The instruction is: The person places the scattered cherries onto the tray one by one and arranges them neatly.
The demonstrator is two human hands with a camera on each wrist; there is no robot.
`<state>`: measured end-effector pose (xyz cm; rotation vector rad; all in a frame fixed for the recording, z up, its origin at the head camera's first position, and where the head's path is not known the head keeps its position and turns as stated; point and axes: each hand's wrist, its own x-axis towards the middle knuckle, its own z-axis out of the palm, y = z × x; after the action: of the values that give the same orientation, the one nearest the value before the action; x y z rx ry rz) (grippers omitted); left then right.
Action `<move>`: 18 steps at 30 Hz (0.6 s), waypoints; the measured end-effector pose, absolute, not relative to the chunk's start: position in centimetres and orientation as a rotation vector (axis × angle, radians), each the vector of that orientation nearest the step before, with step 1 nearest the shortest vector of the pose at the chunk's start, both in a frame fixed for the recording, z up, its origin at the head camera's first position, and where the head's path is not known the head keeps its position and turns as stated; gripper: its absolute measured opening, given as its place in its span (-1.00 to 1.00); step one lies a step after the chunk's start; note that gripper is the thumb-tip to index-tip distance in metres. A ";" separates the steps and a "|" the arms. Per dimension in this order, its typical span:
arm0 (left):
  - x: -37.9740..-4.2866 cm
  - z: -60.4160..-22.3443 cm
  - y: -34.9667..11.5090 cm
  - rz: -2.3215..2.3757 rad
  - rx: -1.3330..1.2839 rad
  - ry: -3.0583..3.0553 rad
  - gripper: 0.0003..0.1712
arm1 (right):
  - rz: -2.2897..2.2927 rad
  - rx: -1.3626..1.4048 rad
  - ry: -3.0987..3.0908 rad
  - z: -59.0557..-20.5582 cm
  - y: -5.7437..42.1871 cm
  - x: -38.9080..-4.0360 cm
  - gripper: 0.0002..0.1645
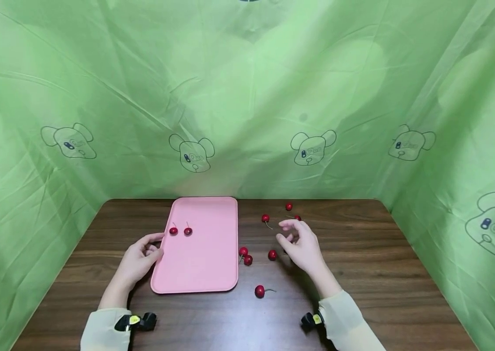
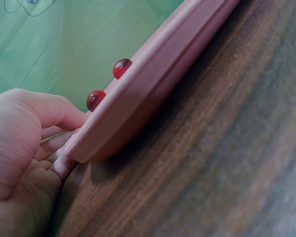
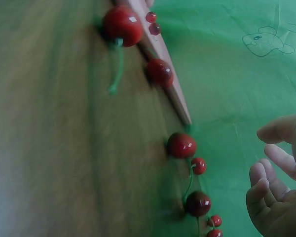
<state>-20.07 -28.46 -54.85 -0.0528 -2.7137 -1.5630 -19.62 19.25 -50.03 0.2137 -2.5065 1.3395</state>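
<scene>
My left hand [image 1: 141, 258] pinches the left rim of a pink tray [image 1: 199, 263], thumb and fingers at its edge. The left wrist view shows the same grip up close. Two red cherries lie inside the tray near that rim: one cherry [image 1: 173, 230] beside the fingertips, another cherry [image 1: 188, 231] just right of it. Over the table right of the tray, my right hand [image 1: 302, 246] has loosely bent fingers, thumb and forefinger apart, nothing between them. Nearest to it are a cherry [image 1: 272, 254] to its left and a partly hidden cherry [image 1: 297, 218] behind its fingers.
Two cherries [image 1: 248, 260] sit together by the tray's right edge. A stemmed cherry [image 1: 259, 291] lies nearer the front, another cherry [image 1: 265, 218] farther back, and one more cherry [image 1: 289, 206] close to the table's far edge. Green fabric [image 1: 247, 97] walls surround the wooden table [image 1: 361, 263].
</scene>
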 end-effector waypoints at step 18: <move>-19.9 -54.9 -28.5 -1.541 -0.048 -2.707 -0.48 | 1.338 -0.013 -2.573 -52.2 22.2 -18.9 -0.52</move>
<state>-19.93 -28.49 -54.87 -0.0481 -2.7068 -1.5412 -18.89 22.18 -52.23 -0.0126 -2.5728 1.3385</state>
